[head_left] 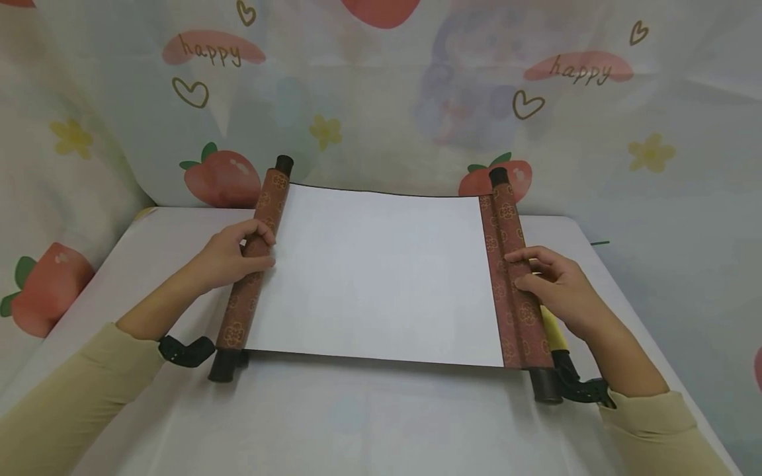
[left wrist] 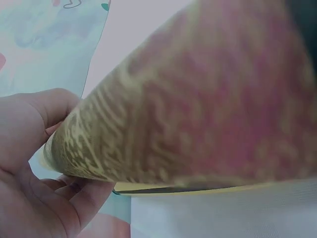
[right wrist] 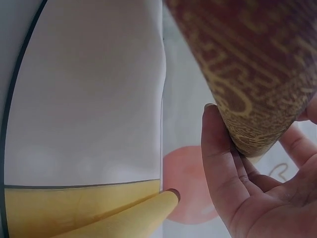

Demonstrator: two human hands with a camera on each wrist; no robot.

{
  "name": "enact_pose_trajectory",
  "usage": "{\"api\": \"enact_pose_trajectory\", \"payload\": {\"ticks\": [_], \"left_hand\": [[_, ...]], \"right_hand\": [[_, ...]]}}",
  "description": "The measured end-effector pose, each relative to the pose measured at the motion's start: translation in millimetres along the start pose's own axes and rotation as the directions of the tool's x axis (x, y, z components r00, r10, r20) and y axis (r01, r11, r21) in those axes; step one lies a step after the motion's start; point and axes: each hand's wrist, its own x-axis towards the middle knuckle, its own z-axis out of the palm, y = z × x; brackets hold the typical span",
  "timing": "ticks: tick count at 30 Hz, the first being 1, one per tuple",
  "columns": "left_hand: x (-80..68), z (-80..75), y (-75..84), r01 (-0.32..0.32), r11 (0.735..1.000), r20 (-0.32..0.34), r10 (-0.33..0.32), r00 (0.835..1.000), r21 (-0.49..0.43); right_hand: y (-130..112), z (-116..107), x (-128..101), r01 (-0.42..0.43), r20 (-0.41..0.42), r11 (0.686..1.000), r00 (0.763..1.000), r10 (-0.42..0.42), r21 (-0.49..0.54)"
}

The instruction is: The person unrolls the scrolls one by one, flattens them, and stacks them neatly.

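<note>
This looks like a makeshift recording corner in a home rather than a workshop: a white-covered table (head_left: 369, 423) stands against a hung bedsheet-like backdrop (head_left: 417, 99) printed with peaches, hearts, flowers and the word "happy".

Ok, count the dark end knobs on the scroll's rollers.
4: left roller's far knob and near knob; right roller's far knob and near knob. None looks hidden.

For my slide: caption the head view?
Two hands hold a scroll open on a white table.
</note>
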Motion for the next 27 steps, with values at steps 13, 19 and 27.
{"api": "enact_pose_trajectory", "payload": {"ticks": [13,19,27], "left_hand": [[-1.8,-2.3,-1.0,-0.013,1.0,-0.037,0.013,0.999,0.023],[-2.6,-2.1,-3.1,-0.02,1.0,-0.048,0.022,0.999,0.023],[-2.6,-2.7,-7.2,-0.028,0.999,-0.063,0.029,0.998,0.021]], "right_hand": [[2.6,0.0,0.5,-0.001,-0.004,1.0,1.0,0.001,-0.001],[2.2,-0.2,0.0,-0.005,-0.005,1.0,1.0,0.005,0.0],[4.6,-3.2,-1.2,0.003,-0.01,1.0,1.0,-0.002,0.011]]}}
